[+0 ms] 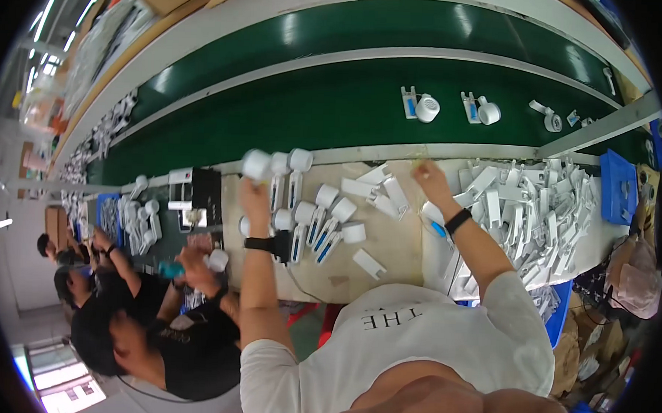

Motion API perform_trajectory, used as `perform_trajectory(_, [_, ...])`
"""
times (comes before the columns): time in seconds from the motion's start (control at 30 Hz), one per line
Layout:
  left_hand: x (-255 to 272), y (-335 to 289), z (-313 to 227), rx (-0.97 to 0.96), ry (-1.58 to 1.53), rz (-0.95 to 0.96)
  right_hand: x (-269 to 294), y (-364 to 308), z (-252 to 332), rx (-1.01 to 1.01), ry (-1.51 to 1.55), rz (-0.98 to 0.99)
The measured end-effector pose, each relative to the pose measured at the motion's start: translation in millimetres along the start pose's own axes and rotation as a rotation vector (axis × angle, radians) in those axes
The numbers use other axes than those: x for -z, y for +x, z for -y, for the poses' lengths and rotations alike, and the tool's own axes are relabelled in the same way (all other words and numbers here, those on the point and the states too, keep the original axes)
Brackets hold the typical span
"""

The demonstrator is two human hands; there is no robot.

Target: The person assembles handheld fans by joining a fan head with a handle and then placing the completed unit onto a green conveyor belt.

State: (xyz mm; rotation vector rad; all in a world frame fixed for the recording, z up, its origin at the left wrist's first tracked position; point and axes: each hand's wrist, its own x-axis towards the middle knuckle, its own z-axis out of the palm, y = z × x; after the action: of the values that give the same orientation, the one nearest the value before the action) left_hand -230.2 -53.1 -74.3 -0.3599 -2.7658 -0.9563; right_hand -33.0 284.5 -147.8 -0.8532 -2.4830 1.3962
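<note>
My left hand [254, 200] is closed on a white round-headed device [257, 164]; its round head shows above my fingers, and the rest is hidden behind the hand. Similar devices [323, 219] with blue strips on their handles lie on the bench just right of that hand. My right hand [431, 180] is at the bench's far edge with its fingers drawn together; anything in them is too small to make out. Under my right wrist lies a white part with a blue strip [435, 220]. Several flat white casings [380, 188] rest between my hands.
A large heap of white casings [526, 215] covers the bench's right side, beside a blue bin [618, 187]. Beyond the ledge, a green conveyor belt [314, 95] carries white devices [426, 107]. A co-worker in black [192, 348] works close on my left, near a black-and-white box-shaped machine [195, 193].
</note>
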Motion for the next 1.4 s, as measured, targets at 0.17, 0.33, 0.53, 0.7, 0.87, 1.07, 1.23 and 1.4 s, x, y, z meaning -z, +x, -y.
perform_trajectory(0.17, [-7,41,127,0.071,0.374,0.047,15,89,-19,0.266,-0.276,-0.4])
perform_trajectory(0.33, [-23,29,144,0.293,0.601,0.245,23,143,8,0.398,-0.502,-0.334])
perform_trajectory(0.53, [-53,11,68,-0.146,-0.007,0.093,40,117,35,0.402,-0.297,0.012])
perform_trajectory(0.7, [-65,-49,-56,0.215,-1.008,0.693,74,1,113,0.625,-0.175,0.268])
perform_trajectory(0.87, [-61,-116,-119,0.069,-0.475,0.898,100,-90,147,0.789,-0.199,0.514])
perform_trajectory(1.07, [-30,-188,-144,0.408,-1.919,1.061,106,-164,134,0.637,-0.107,0.479])
perform_trajectory(1.23, [6,-193,-155,0.067,-1.356,0.921,101,-196,125,0.645,-0.009,0.392])
perform_trajectory(1.4, [20,-211,-161,0.489,-1.523,0.908,74,-198,45,-0.296,1.793,1.086])
